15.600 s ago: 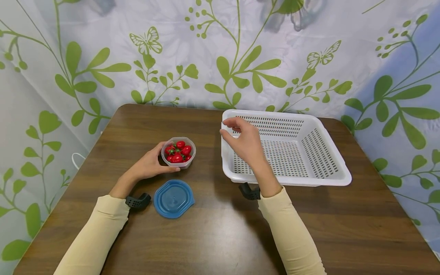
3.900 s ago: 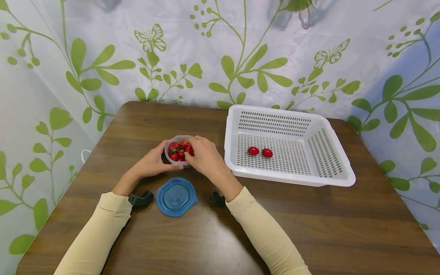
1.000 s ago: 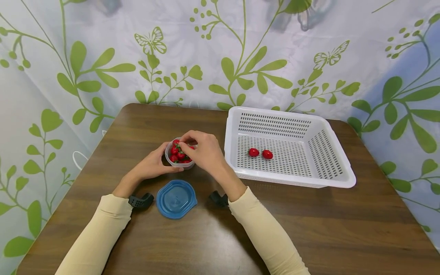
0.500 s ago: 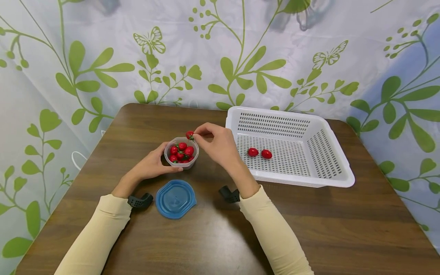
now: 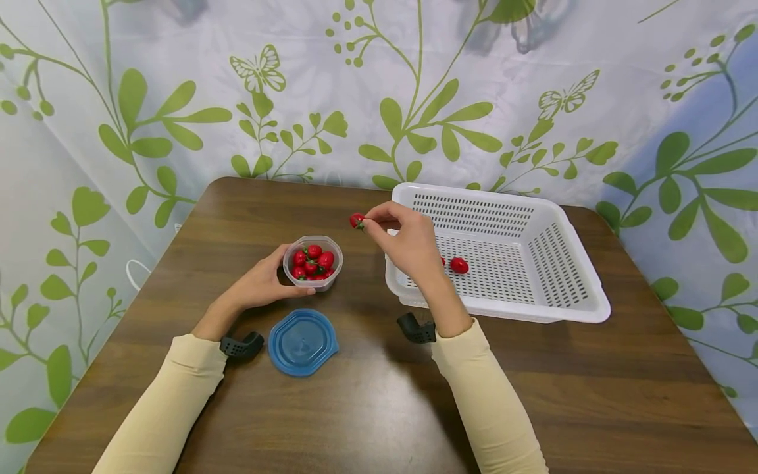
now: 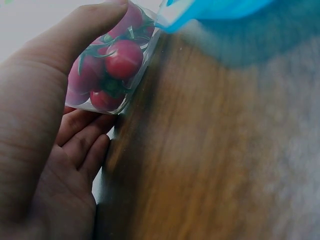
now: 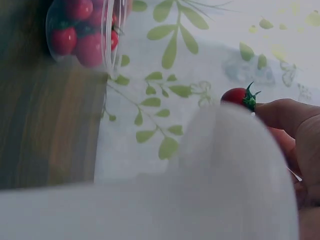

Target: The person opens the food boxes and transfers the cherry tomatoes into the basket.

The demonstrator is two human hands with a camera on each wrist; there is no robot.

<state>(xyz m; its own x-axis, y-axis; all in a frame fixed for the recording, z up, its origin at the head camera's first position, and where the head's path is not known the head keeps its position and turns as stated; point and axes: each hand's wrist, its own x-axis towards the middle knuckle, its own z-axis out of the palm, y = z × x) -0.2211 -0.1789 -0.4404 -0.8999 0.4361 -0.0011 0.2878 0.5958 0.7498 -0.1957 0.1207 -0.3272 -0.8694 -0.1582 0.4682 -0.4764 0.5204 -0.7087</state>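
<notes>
My right hand (image 5: 408, 243) pinches a red cherry tomato (image 5: 356, 220) by its green stem end, between thumb and fingertips. It is held up just left of the white plastic basket (image 5: 474, 192). With thumb and fingers around its side, my left hand (image 5: 257, 284) grips a small clear plastic container (image 5: 322, 286) standing on the table. Several cherry tomatoes (image 6: 124, 59) fill the container, some with green stems. Inside the basket lies a cherry tomato (image 5: 458, 265); a second one is mostly hidden behind my right hand. The basket's rim (image 7: 240, 165) looms blurred in the right wrist view.
A blue lid (image 5: 303, 342) lies on the brown wooden table (image 5: 367, 408) just in front of the container. A leaf-patterned curtain (image 5: 331, 79) hangs behind the table's far edge. A white cable (image 5: 133, 266) shows beyond the left edge.
Two tomatoes have come into the basket since the oldest frame. Over the last second, my right hand lifted another tomato from the container and moved right; my left hand stayed.
</notes>
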